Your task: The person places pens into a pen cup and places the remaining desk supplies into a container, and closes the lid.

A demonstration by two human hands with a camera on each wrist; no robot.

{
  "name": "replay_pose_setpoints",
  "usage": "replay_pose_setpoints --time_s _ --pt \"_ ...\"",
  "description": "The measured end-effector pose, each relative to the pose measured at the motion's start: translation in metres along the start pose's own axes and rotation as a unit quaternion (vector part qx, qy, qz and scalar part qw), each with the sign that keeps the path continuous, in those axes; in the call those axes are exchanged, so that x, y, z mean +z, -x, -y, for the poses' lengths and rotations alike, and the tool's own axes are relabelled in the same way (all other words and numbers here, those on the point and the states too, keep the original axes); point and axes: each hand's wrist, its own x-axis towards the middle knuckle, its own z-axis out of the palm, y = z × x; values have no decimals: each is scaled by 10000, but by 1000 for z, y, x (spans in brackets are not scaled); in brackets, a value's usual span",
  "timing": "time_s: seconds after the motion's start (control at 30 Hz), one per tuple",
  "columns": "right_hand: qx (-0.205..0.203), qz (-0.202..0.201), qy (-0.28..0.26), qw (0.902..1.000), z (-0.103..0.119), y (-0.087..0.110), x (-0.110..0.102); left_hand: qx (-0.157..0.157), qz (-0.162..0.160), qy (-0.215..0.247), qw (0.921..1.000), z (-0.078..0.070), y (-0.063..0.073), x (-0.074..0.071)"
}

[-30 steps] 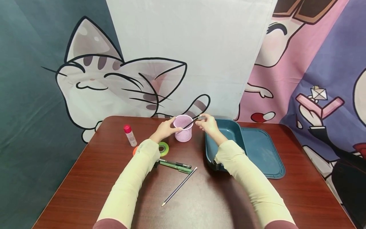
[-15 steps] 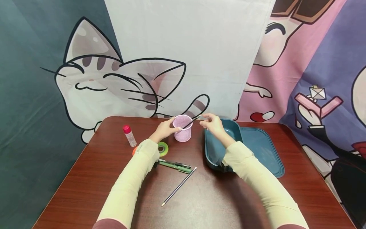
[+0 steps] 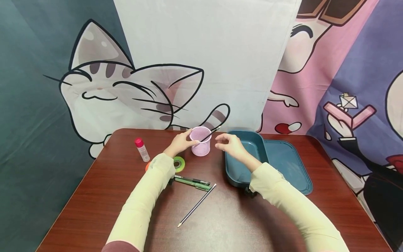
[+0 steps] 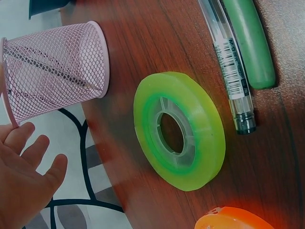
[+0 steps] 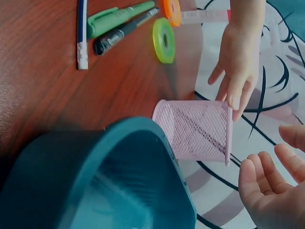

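A pink mesh pen cup [image 3: 200, 149] stands upright near the table's back edge. My left hand [image 3: 181, 143] grips its rim from the left, with the thumb in front. Inside the cup leans a dark pencil [image 3: 215, 130], its upper end poking out past the right rim; it also shows through the mesh [image 5: 202, 131] in the right wrist view. Just right of the cup, my right hand [image 3: 233, 145] hovers with loosely bent fingers apart from the pencil, holding nothing.
A teal bin [image 3: 236, 169] stands right of the cup, beside its flat lid [image 3: 291, 164]. Nearer lie a striped pencil [image 3: 197, 205], a green pen [image 3: 192, 182] and a black pen [image 3: 200, 181]. Green tape [image 3: 179, 163], orange tape [image 4: 233, 219] and a red-capped glue stick [image 3: 142, 150] are left.
My right hand has let go of the dark pencil and drawn back to the right and down. The pencil stays leaning in the cup; my left hand keeps its grip on the rim.
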Motion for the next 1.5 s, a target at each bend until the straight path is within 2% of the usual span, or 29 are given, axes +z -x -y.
replay_pose_setpoints --time_s 0.17,0.6,0.93,1.27,1.5 --pt "-322 212 157 9991 2 7 5 -27 23 30 10000 0 0 0" --pt "-799 762 230 9936 6 27 17 -81 15 45 10000 -1 0 0" --pt "-1034 1093 133 9885 2 39 34 52 -51 0 10000 1 -1 1" --pt "-1176 1393 163 9831 -3 48 46 49 -24 42 10000 1 -1 0" --pt "-1357 1460 247 9796 -7 54 58 17 -23 40 10000 0 -1 0"
